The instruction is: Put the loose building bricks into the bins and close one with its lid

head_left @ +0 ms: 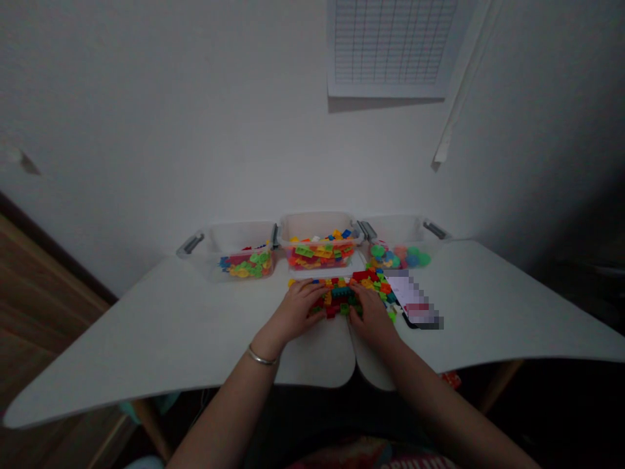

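Note:
A pile of coloured toy bricks (364, 284) lies on the white table (166, 332), and both hands rest on it. My left hand (297, 310) has its fingers curled over bricks at the pile's left side. My right hand (371, 311) has its fingers bent on a red and green brick assembly (336, 306) between the two hands. What each finger grips is too small to make out. A silver bangle (261, 357) sits on my left wrist.
Three clear plastic bins stand in a row against the wall: left bin (229, 251), middle bin (319, 244), both with bricks, and right bin (400, 241) with round coloured pieces. A blurred flat object (415, 303) lies right of the pile. The table has a notch at the front.

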`<move>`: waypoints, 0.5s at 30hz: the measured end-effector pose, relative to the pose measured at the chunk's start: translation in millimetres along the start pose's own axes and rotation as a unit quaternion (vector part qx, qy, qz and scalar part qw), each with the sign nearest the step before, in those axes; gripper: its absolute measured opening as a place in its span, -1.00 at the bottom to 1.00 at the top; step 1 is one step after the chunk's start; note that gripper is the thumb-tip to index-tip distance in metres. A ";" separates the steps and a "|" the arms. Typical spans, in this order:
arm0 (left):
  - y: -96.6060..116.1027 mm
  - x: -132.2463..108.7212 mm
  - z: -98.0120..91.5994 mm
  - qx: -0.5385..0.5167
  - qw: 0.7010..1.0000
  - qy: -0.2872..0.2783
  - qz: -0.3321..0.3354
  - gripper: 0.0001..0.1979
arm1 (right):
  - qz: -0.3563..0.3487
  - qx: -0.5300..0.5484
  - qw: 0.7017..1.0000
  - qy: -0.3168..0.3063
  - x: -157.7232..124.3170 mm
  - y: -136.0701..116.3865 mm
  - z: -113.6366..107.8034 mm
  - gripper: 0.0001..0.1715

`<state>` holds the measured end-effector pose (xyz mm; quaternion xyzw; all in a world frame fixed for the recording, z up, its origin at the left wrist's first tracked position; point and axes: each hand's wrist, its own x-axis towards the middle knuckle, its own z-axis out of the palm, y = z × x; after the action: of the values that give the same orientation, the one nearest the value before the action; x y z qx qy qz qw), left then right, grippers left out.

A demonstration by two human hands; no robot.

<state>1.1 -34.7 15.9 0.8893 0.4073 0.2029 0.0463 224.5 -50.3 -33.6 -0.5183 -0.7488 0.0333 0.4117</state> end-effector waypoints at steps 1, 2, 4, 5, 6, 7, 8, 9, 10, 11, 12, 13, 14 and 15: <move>3.1 1.8 -0.1 0.005 1.000 -0.004 0.004 -0.48 | -0.004 0.000 1.000 -0.003 -0.4 -0.4 0.3 -0.42; 6.3 4.0 -0.3 0.011 1.000 -0.007 0.003 -0.50 | -0.009 0.000 1.000 -0.006 -0.7 -0.9 0.5 -0.42; 13.1 9.9 -1.2 0.026 1.000 -0.011 -0.008 -0.53 | -0.016 0.001 1.000 -0.013 -1.0 -1.9 0.6 -0.42; 16.5 13.3 -1.9 0.033 0.999 -0.013 -0.015 -0.56 | -0.018 0.002 1.000 -0.016 -1.2 -2.2 0.5 -0.42; 19.7 16.8 -2.9 0.041 0.999 -0.021 -0.018 -0.61 | -0.020 0.003 1.000 -0.020 -1.3 -2.5 0.3 -0.41; 22.4 20.0 -4.0 0.051 0.998 -0.026 -0.021 -0.66 | -0.021 0.004 0.999 -0.026 -1.3 -2.6 0.2 -0.41; 24.7 23.0 -5.1 0.062 0.997 -0.026 -0.026 -0.70 | -0.022 0.005 0.999 -0.032 -1.4 -2.6 0.0 -0.41; 26.3 25.4 -6.2 0.073 0.997 -0.023 -0.032 -0.72 | -0.024 0.006 0.999 -0.037 -1.5 -2.6 -0.2 -0.41; 27.3 27.2 -7.2 0.083 0.996 -0.017 -0.040 -0.73 | -0.024 0.007 0.999 -0.043 -1.5 -2.4 -0.3 -0.41; 27.6 28.4 -8.0 0.091 0.995 -0.011 -0.046 -0.73 | -0.024 0.008 0.999 -0.048 -1.6 -2.2 -0.5 -0.42; 27.3 29.2 -8.6 0.095 0.994 -0.008 -0.051 -0.73 | -0.022 0.009 0.998 -0.052 -1.7 -2.1 -0.7 -0.42; 26.4 29.4 -8.9 0.096 0.994 -0.008 -0.053 -0.74 | -0.021 0.009 0.998 -0.054 -1.8 -2.0 -0.8 -0.42; 24.9 29.4 -9.0 0.094 0.994 -0.009 -0.052 -0.74 | -0.019 0.010 0.998 -0.054 -1.9 -1.9 -1.0 -0.43; 23.1 29.2 -9.0 0.087 0.995 -0.010 -0.050 -0.75 | -0.018 0.011 0.998 -0.053 -2.0 -1.9 -1.3 -0.43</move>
<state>30.9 -29.0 39.2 0.8704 0.4670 0.1550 -0.0173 224.1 -53.3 -33.0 -0.4977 -0.7786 0.0613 0.3773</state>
